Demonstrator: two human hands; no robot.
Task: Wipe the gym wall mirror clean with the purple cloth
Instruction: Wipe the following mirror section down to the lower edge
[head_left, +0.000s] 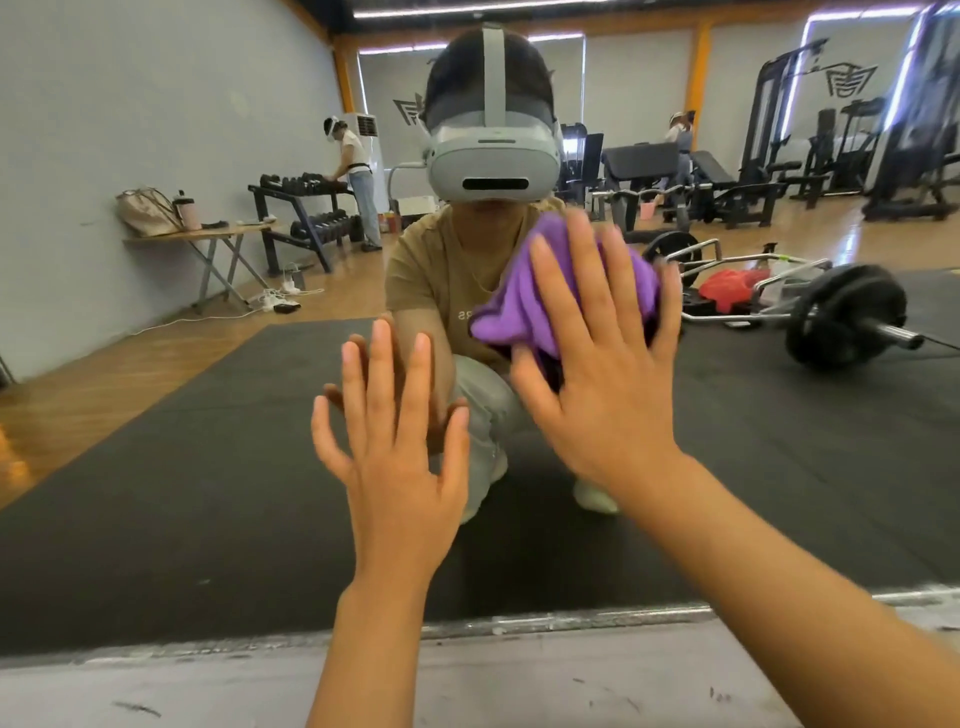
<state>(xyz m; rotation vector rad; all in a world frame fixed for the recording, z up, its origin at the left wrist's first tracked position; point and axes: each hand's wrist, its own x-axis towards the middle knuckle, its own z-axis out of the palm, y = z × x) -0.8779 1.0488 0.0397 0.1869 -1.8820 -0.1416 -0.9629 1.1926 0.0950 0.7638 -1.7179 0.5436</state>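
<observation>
The wall mirror (208, 415) fills most of the head view and reflects the gym and me crouching in front of it. My right hand (608, 374) lies flat with spread, straight fingers, pressing the bunched purple cloth (524, 306) against the glass. The cloth shows above and left of that hand, and part of it is hidden under the palm. My left hand (400, 436) is flat on the bare mirror, fingers spread, lower and to the left of the cloth, meeting its own reflection.
The mirror's bottom edge (519, 623) runs across the lower view, with a scuffed grey ledge (208, 691) below it. Reflected behind me are a black floor mat, a loaded barbell, weight machines, a dumbbell rack, a folding table and other people.
</observation>
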